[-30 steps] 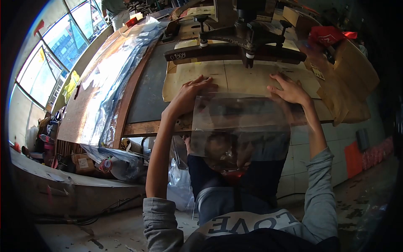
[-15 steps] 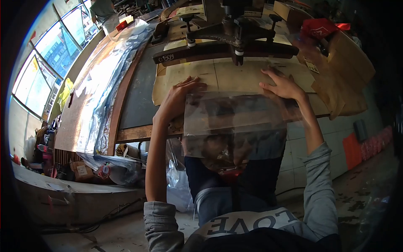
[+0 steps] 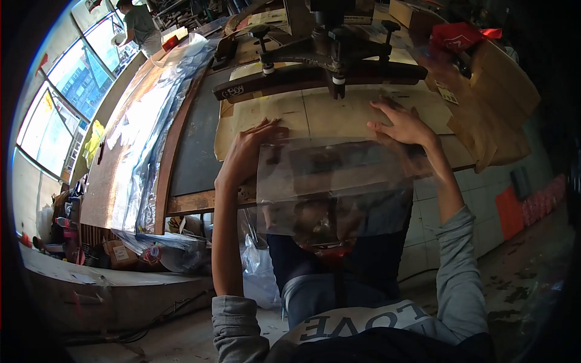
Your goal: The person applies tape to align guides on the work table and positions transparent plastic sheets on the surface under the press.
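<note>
A clear plastic sheet [image 3: 333,193] hangs over the table's front edge above my lap, its upper part on the pale board [image 3: 339,112]. My left hand [image 3: 245,148] lies by the sheet's upper left corner, fingers stretched out over the board; its thumb is hidden. At the upper right corner my right hand [image 3: 402,124] rests with thumb and fingers spread, nothing gripped between them. Just beyond both hands, a dark press bar [image 3: 321,75] with adjusting screws spans the board. A thin line runs across the board between my hands.
Left of me, a stack of clear plastic sheets [image 3: 145,127] covers a brown board. A brown paper-like sheet [image 3: 496,115] and a red bag [image 3: 457,37] are at the right. A person [image 3: 140,27] stands near the windows. Cluttered boxes [image 3: 118,253] sit low at the left.
The sheet and my left hand have shifted slightly left and nearer to me. My right hand keeps nearly the same place. The person by the windows shows more fully now.
</note>
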Available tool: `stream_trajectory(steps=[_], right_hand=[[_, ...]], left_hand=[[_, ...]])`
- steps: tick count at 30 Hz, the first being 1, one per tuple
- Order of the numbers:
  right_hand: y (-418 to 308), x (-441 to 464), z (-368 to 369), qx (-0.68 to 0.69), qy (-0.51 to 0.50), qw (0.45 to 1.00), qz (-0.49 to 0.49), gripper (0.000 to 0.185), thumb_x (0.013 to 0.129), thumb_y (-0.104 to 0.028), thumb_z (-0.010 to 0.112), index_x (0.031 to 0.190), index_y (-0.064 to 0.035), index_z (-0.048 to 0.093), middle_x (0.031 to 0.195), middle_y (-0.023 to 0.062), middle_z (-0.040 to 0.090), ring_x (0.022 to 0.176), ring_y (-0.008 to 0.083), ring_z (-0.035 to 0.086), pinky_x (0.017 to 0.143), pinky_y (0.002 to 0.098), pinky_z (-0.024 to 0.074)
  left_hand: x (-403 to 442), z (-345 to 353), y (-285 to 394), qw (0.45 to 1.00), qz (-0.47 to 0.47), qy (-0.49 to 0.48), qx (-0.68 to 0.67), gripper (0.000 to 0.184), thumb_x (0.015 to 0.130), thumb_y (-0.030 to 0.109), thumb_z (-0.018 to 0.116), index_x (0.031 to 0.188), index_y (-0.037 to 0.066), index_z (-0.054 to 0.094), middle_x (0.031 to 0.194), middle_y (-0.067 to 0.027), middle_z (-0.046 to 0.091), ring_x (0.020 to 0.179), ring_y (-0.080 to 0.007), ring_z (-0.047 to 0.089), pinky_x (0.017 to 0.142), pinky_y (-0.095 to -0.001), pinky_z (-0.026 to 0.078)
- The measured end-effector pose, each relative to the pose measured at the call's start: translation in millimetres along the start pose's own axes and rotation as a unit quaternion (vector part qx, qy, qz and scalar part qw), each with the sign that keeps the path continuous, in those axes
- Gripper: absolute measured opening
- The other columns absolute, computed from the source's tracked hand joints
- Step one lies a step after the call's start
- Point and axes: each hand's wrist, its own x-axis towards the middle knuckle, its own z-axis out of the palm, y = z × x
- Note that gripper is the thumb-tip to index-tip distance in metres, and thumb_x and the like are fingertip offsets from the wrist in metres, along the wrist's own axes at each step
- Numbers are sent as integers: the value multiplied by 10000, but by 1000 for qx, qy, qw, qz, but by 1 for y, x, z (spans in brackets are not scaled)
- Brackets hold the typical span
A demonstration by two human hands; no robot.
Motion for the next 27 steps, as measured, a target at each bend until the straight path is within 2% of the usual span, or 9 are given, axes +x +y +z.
stream_trajectory(steps=[7, 10, 16, 19, 22, 27], right_hand=[[-2, 2, -6, 26, -37, 999, 4, 792, 864, -701, 476, 1441, -163, 401, 1513, 147, 350, 1406, 348, 306, 1104, 556, 253], [1, 2, 0, 23, -4, 1000, -2, 795, 861, -696, 487, 1440, -157, 406, 1511, 169, 345, 1407, 343, 306, 1109, 532, 264], [-4, -1, -6, 15, -5, 1000, 2, 803, 855, -699, 496, 1437, -152, 415, 1510, 178, 345, 1410, 337, 304, 1108, 553, 256], [2, 4, -1, 2, 5, 1000, 0, 868, 816, -758, 477, 1423, -140, 432, 1509, 115, 352, 1395, 312, 332, 1086, 601, 283], [-3, 0, -6, 1, -11, 1000, 7, 805, 851, -700, 500, 1442, -162, 405, 1503, 165, 359, 1400, 338, 322, 1098, 584, 245], [-4, -2, -7, 2, 1, 1000, 5, 783, 853, -684, 515, 1422, -153, 428, 1476, 132, 405, 1374, 342, 359, 1091, 577, 260]], left_hand=[[-1, 0, 10, 999, -26, 8, 20, 454, 693, 2, 642, 1138, 89, 673, 1329, -193, 544, 1293, -351, 464, 1069, -427, 406], [-1, 0, 8, 1000, -20, 10, 22, 455, 700, 30, 657, 1150, 96, 672, 1333, -195, 540, 1290, -350, 469, 1069, -429, 405], [-2, 1, 4, 999, -29, -2, 16, 469, 714, 42, 650, 1178, 109, 666, 1340, -188, 537, 1306, -341, 454, 1072, -422, 404], [-2, 2, 2, 999, -32, -3, 22, 471, 715, 39, 646, 1181, 112, 665, 1343, -181, 536, 1312, -338, 447, 1076, -417, 401], [-2, 2, 5, 999, -33, 3, 15, 467, 714, 37, 647, 1175, 114, 668, 1344, -174, 538, 1311, -338, 449, 1080, -417, 398], [-2, 2, 6, 999, -23, 10, 37, 459, 703, 43, 667, 1157, 111, 675, 1338, -166, 545, 1304, -345, 453, 1073, -421, 405]])
